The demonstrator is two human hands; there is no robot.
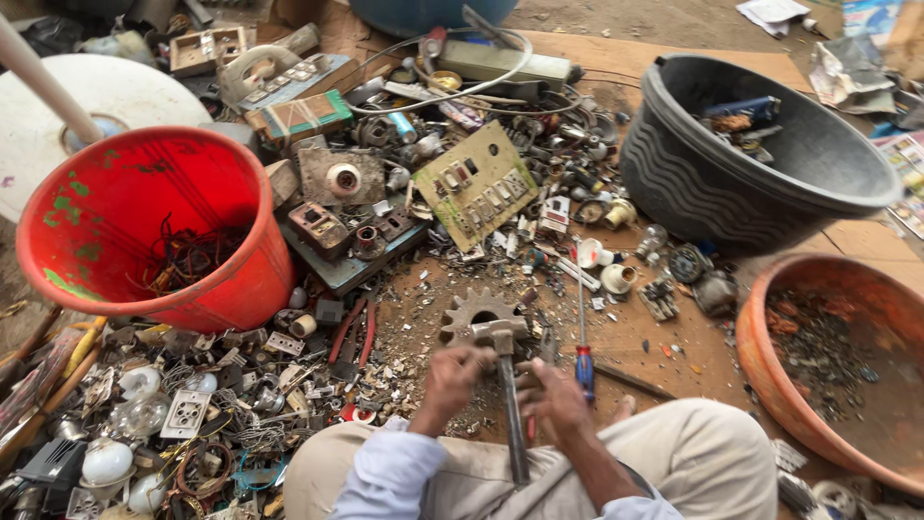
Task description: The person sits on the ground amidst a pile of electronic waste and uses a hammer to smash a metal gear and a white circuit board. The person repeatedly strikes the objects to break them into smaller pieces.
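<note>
Head view: left hand (pixel 454 374) is curled closed over a small part, too small to identify, held just beside the hammer (pixel 507 385) shaft. Right hand (pixel 551 397) is clenched around another small item; what it is cannot be told. The hammer stands between both hands, its head resting against a rusty gear (pixel 474 313). A blue-handled screwdriver (pixel 582 337) lies just beside the right hand.

Red bucket (pixel 154 226) on my left, black tub (pixel 770 164) far right, screwdriver (pixel 583 361) lying beside an orange basin (pixel 770 385).
</note>
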